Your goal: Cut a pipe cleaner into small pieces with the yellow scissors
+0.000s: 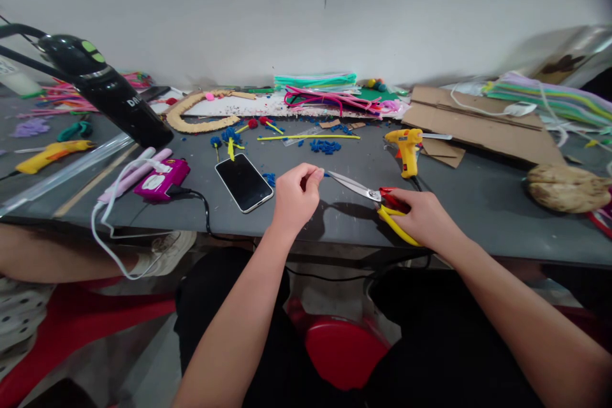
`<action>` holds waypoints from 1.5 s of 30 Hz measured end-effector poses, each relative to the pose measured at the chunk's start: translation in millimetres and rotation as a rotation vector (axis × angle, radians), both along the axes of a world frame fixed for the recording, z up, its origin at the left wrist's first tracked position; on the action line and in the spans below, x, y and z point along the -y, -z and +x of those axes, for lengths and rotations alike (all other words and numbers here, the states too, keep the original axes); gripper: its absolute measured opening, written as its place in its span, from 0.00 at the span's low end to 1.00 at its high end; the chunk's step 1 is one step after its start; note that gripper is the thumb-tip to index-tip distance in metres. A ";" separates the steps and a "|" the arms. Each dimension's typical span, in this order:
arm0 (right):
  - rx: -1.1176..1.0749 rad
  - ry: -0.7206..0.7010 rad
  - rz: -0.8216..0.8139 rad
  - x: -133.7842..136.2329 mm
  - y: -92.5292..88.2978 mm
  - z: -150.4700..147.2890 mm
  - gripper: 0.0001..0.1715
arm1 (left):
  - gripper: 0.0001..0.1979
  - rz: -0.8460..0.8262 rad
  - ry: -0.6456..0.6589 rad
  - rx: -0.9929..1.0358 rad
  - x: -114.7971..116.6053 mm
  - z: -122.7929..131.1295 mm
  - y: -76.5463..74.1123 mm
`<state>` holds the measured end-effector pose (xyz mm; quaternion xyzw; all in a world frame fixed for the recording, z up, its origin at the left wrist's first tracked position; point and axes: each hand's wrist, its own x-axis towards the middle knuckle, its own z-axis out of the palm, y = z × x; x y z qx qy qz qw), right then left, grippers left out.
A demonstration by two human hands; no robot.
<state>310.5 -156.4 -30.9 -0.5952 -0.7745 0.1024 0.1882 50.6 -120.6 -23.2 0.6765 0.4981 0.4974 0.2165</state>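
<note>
My left hand [299, 194] is pinched on a thin blue piece [326, 174], of which only a short tip shows past the fingertips. The scissors [356, 187], with red and yellow handles, are in my right hand [423, 217], its fingers wrapped round the handles. Their blades point left, with the tips close to the blue piece. Behind the hands lie a pile of small blue pieces [325, 146] and a straight yellow-green stem [310, 137]. A phone [243, 183] with a dark screen lies left of my left hand.
A yellow glue gun [408, 150] stands behind my right hand. Cardboard [482, 124] and a brown lump [567, 188] are at the right. Left are a magenta power block [162, 180], a black bottle [122, 102] and cables. Someone's leg [67, 254] shows at lower left.
</note>
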 end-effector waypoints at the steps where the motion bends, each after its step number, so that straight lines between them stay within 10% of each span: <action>1: -0.001 0.001 0.004 -0.1 0.2 -0.1 0.06 | 0.11 0.000 0.000 -0.002 0.0 0.0 -0.1; 45: 0.021 0.026 -0.003 -2.0 0.9 1.0 0.08 | 0.13 -0.046 0.011 0.063 1.9 1.5 -2.2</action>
